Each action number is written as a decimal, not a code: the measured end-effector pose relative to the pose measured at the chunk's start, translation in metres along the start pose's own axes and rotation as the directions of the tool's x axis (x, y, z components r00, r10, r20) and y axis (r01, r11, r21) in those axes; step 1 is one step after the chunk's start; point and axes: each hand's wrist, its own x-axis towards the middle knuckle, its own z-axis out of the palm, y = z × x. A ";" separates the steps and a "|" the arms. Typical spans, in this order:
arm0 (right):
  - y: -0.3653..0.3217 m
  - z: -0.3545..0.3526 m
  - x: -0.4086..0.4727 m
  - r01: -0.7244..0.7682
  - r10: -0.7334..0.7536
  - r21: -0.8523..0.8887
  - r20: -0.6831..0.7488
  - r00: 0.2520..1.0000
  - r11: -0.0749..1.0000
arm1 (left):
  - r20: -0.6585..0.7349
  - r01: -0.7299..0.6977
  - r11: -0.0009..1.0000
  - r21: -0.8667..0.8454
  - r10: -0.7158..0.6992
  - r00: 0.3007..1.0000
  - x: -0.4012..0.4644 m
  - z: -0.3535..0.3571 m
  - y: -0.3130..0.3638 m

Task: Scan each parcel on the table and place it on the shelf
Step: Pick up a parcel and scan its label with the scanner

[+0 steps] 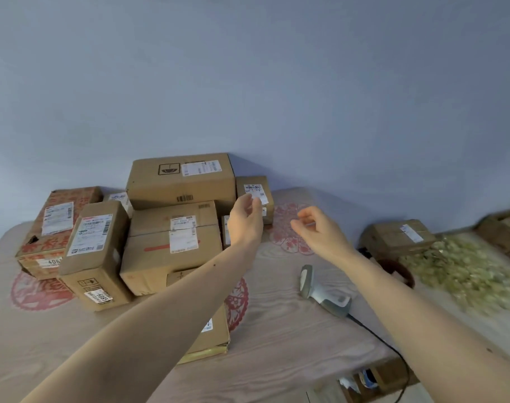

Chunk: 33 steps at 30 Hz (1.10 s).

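reaching out over the table [277,359] with both arms, left hand [245,221] and right hand [317,228] alike empty, fingers loosely curled, gripping nothing. heading, by the look of it, for the small box [255,196] at the back, just right of the big carton [181,181]; left fingertips overlap its white label in view, though contact cannot be told. looks like the pick-up step of a fresh parcel, nothing yet scanned or lifted.

next move likely calls for closing both hands on the small box, drawing it clear of the pile, turning the label up, then taking the scanner [323,292], lying flat on the table with its cord trailing off the near edge, below the right forearm.

parcels still heaped at left and centre: a red-printed box [56,222], a tall box [94,251] beside it, a wide taped box [172,245] in the middle, a flat one [213,333] partly under the left forearm. one more lone box [399,237] apart at right. all sealed, contents hidden. no shelf in view.
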 end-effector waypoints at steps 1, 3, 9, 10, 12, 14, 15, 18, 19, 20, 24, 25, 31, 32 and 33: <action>0.015 0.002 0.004 -0.014 0.014 -0.009 0.018 1.000 1.000 | 0.003 0.022 1.000 0.010 -0.022 1.000 0.004 0.009 -0.008; 0.044 0.006 0.011 -0.047 0.048 -0.020 0.084 0.995 0.999 | 0.002 0.055 0.998 0.025 -0.055 0.999 0.010 0.025 -0.023; 0.132 0.016 0.022 -0.156 0.161 -0.039 0.256 0.953 0.987 | -0.036 0.186 0.981 0.058 -0.184 0.982 0.013 0.063 -0.078; 0.146 0.019 0.023 -0.175 0.184 -0.057 0.274 0.944 0.983 | -0.049 0.213 0.975 0.065 -0.210 0.976 0.011 0.068 -0.086; 0.172 0.024 0.026 -0.208 0.229 -0.100 0.298 0.927 0.973 | -0.086 0.265 0.961 0.077 -0.258 0.962 0.007 0.077 -0.103; 0.195 0.030 0.029 -0.232 0.266 -0.141 0.317 0.910 0.962 | -0.128 0.318 0.945 0.073 -0.307 0.943 0.003 0.084 -0.117; 0.203 0.033 0.030 -0.237 0.280 -0.167 0.331 0.901 0.957 | -0.151 0.341 0.938 0.067 -0.329 0.932 0.001 0.087 -0.124; 0.225 0.043 0.032 -0.240 0.322 -0.248 0.383 0.866 0.939 | -0.207 0.392 0.918 0.058 -0.373 0.904 -0.006 0.093 -0.142; 0.231 0.047 0.033 -0.244 0.333 -0.256 0.401 0.854 0.935 | -0.222 0.405 0.912 0.055 -0.385 0.896 -0.008 0.094 -0.147; 0.237 0.051 0.033 -0.246 0.339 -0.262 0.416 0.844 0.933 | -0.236 0.418 0.907 0.052 -0.396 0.888 -0.009 0.095 -0.151; 0.251 0.063 0.033 -0.239 0.335 -0.257 0.455 0.825 0.937 | -0.260 0.474 0.880 0.024 -0.452 0.853 -0.011 0.095 -0.169; 0.254 0.065 0.033 -0.249 0.333 -0.235 0.462 0.822 0.940 | -0.264 0.484 0.875 0.015 -0.463 0.846 -0.010 0.095 -0.172; 0.265 0.072 0.032 -0.199 0.303 -0.250 0.506 0.808 0.948 | -0.289 0.519 0.855 -0.002 -0.498 0.818 -0.003 0.091 -0.183; 0.264 0.072 0.033 -0.196 0.299 -0.246 0.516 0.803 0.949 | -0.286 0.519 0.855 0.006 -0.496 0.820 -0.001 0.090 -0.183; 0.264 0.072 0.034 -0.200 0.299 -0.238 0.523 0.798 0.951 | -0.285 0.516 0.856 0.013 -0.492 0.823 0.002 0.088 -0.183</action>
